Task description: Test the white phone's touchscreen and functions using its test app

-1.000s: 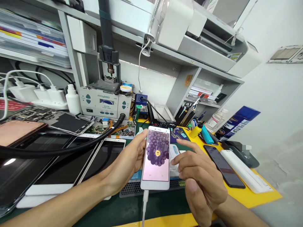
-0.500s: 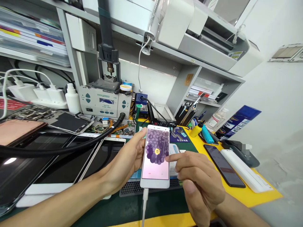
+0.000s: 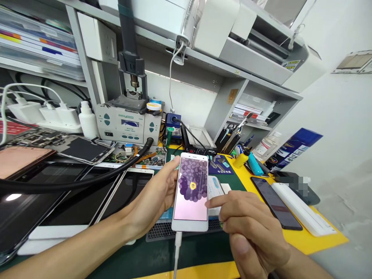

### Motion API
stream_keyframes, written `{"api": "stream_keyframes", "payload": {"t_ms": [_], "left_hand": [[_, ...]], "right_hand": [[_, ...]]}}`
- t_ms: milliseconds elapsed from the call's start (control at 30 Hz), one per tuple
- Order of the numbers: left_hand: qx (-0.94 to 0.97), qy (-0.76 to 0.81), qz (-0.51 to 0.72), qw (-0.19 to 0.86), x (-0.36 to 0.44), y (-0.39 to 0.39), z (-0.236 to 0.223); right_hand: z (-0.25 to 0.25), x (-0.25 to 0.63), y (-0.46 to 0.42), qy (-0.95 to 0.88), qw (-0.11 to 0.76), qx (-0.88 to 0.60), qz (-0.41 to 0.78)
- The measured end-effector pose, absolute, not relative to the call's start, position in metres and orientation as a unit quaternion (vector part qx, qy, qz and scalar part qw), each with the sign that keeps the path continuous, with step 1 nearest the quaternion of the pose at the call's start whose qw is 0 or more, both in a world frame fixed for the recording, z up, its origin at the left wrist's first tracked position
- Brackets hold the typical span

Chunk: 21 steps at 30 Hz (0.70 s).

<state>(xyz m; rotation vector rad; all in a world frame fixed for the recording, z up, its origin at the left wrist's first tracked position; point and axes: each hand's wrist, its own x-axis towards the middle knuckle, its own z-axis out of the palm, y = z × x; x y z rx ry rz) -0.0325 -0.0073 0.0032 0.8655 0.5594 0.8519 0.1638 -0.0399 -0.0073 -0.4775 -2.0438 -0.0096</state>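
A white smartphone point(image 3: 190, 209) stands upright in my left hand point(image 3: 162, 193), which is closed around its left side with the thumb along the edge. Its lit screen shows a cluster of purple dots around a yellow circle, over a pale pink background. A white charging cable point(image 3: 178, 248) is plugged into its bottom end. To the right of the phone is my right hand point(image 3: 252, 224), holding nothing. Its index finger is stretched out with the tip at the screen's lower right edge, and the other fingers are loosely bent.
Several phones and screens point(image 3: 78, 205) lie at left, crossed by a thick black hose point(image 3: 116, 174). Behind stands a hot-air rework station point(image 3: 124, 124) beside a white bottle point(image 3: 88, 122). At right lie a dark phone point(image 3: 276, 203), a white box point(image 3: 303, 209) and a yellow bottle point(image 3: 240, 159).
My right hand has shifted slightly right and down, its index fingertip moving lower along the screen's edge. Small text near the bottom of the screen is gone. My left hand keeps its hold.
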Motion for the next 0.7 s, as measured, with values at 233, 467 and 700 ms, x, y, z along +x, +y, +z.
{"api": "stream_keyframes", "payload": {"t_ms": [233,467,700], "left_hand": [[0.398,0.261,0.391,0.788,-0.0327,-0.0085,0.0025],[0.405,0.261,0.391,0.784,-0.0333,-0.009,0.0043],[0.399,0.271,0.394,0.782,-0.0313,-0.009,0.005]], "right_hand": [[-0.0041,0.1617,-0.0357,-0.852,0.488,-0.191,-0.008],[-0.0099,0.1644,-0.0406,-0.837,0.509,-0.2,-0.007],[-0.0117,0.1638,-0.0413,-0.836,0.512,-0.196,-0.002]]}}
